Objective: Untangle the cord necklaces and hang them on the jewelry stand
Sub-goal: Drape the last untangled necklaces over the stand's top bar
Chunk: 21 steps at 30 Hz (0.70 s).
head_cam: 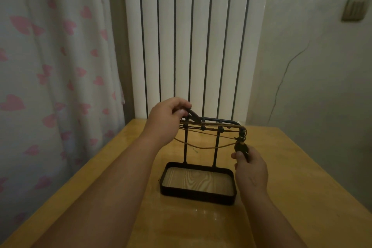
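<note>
Where a jewelry stand (198, 195) sits, the table (291, 177) faces a radiator (183, 36).

Table (291, 167): open room left, right and front of stand (198, 197). Cords (211, 129) stretched across stand's two posts bar that gap. Radiator (184, 46) close behind; curtain (60, 66) at left.

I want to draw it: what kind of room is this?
Probably a room at home, maybe a bedroom: a heart-print curtain, a white radiator and a wooden table holding a jewelry stand.
</note>
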Available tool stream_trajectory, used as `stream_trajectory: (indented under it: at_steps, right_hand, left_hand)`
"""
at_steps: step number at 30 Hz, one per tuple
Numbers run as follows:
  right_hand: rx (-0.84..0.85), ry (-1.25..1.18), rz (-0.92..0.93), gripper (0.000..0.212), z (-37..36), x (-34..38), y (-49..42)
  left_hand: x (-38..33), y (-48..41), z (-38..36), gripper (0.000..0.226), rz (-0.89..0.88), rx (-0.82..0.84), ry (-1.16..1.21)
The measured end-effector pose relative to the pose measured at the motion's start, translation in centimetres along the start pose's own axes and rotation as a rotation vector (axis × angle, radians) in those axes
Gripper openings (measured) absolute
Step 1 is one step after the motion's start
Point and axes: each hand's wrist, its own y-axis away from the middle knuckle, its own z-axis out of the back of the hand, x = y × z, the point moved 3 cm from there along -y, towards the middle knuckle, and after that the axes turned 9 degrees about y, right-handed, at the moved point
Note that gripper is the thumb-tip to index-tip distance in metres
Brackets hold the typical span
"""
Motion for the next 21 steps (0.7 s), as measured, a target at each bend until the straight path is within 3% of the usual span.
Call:
stream_trajectory:
  at_steps: [4,9,11,13,21]
  right_hand:
    - [0.004,0.001,-0.001,0.022,0.0,0.1,0.0]
    - [0.002,-0.004,0.002,0.022,0.0,0.2,0.2]
    - [0.003,-0.008,-0.003,0.024,0.0,0.2,0.2]
    - [0.006,-0.009,-0.007,0.024,0.0,0.3,0.2]
    - [-0.002,0.002,-0.015,0.024,-0.1,0.3,0.3]
  left_hand:
    - [-0.2,0.5,-0.1,0.006,-0.002,-0.035,0.077]
    - [0.0,0.3,0.0,0.020,0.072,-0.153,0.144]
    - [-0.1,0.2,0.0,0.014,0.096,-0.143,0.204]
    - [-0.1,0.3,-0.1,0.021,0.111,-0.094,0.258]
    - [0.1,0.4,-1.2,0.020,0.045,0.085,-0.036]
